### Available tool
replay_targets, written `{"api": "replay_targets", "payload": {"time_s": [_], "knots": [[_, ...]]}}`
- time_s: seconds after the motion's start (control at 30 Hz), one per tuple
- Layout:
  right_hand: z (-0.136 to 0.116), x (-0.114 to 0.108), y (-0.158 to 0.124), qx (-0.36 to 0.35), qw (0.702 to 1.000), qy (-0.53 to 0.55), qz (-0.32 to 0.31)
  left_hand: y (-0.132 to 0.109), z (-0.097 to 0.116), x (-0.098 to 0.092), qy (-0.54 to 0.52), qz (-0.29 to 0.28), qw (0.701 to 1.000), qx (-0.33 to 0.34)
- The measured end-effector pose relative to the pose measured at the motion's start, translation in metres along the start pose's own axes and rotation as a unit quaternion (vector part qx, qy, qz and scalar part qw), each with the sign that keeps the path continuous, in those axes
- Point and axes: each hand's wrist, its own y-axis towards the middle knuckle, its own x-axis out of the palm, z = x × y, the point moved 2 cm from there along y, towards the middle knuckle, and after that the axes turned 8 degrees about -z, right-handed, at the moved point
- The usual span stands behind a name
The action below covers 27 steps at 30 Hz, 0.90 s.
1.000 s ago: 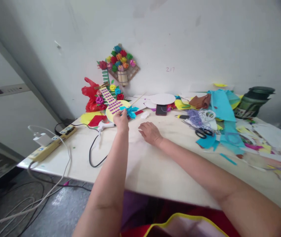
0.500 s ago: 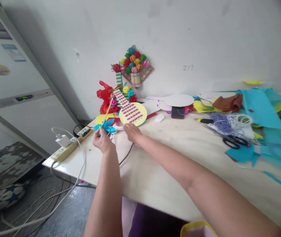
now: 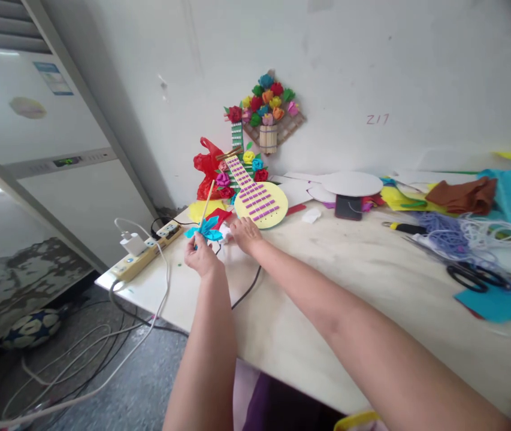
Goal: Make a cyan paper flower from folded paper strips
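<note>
Pinched in my left hand is a thin wooden stick with a blue paper flower around it, held above the left part of the table. My right hand is just to its right, fingers curled over a small white glue gun, mostly hidden by the fingers. A dark cord runs from below this hand to the table's front edge. Behind my right hand leans a yellow guitar-shaped craft with purple strips. Red paper lies behind the flower.
A power strip with a white charger lies on the table's left edge, cables hanging down. Paper flowers decorate the wall. Right are black scissors, yarn, a utility knife, coloured paper and a phone.
The view has swung left, so the table's things sit further right in the picture. Both hands stay close together, the flower stick still in my left hand.
</note>
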Motion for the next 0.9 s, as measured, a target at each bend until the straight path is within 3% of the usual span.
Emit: {"api": "replay_targets", "payload": {"time_s": [0.17,0.37,0.6,0.77,0.9], "knots": [[0.000,-0.014,-0.018,0.004,1.000,0.003,-0.008,0.004,-0.002,-0.002,0.018,-0.014,0.999,0.024],[0.005,-0.033,-0.046,0.033,0.999,-0.007,0.009,0.010,-0.004,-0.002,-0.006,-0.018,1.000,-0.023],[0.015,-0.040,-0.080,0.071,0.997,0.020,0.025,0.008,0.004,0.010,-0.064,-0.116,0.976,-0.172],[0.022,-0.042,-0.103,0.083,0.995,0.038,0.034,-0.013,0.009,0.021,-0.118,-0.126,0.937,-0.303],[0.025,-0.044,-0.116,0.084,0.994,0.045,0.044,-0.018,0.002,0.030,-0.100,-0.149,0.924,-0.337]]}}
